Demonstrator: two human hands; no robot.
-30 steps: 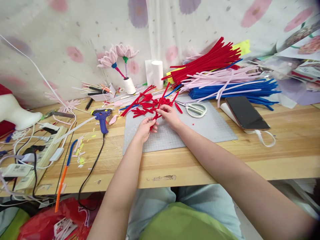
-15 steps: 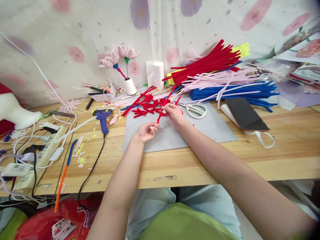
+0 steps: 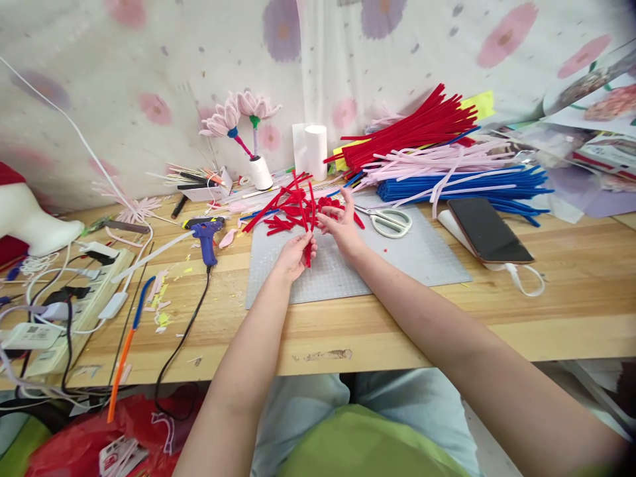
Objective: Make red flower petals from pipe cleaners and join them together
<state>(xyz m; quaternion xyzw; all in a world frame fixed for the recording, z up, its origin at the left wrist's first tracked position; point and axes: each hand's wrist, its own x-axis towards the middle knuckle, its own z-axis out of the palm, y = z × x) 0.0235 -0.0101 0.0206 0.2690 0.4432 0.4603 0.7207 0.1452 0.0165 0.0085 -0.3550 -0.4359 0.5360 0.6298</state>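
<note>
Over the grey cutting mat (image 3: 338,281), my left hand (image 3: 294,257) pinches red pipe cleaners (image 3: 306,218) near their lower end, and two strands spread upward from the fingers. Just right of them, my right hand (image 3: 342,228) is open with its fingers spread; whether a fingertip touches a strand I cannot tell. Behind both hands lies a pile of cut and bent red pipe cleaner pieces (image 3: 281,224). A pair of scissors (image 3: 391,222) with pale handles rests on the mat to the right of my right hand.
Bundles of red (image 3: 407,132), pink and blue pipe cleaners (image 3: 462,185) lie at the back right, near a phone (image 3: 489,228). On the left are a glue gun (image 3: 206,238) with a trailing cord and a power strip (image 3: 82,311). Pink pipe-cleaner flowers (image 3: 223,119) stand behind.
My right hand has let go of the red pipe cleaner and opened its fingers. In my left hand the strands now point upward and fork apart, where earlier a single slanting line showed between both hands.
</note>
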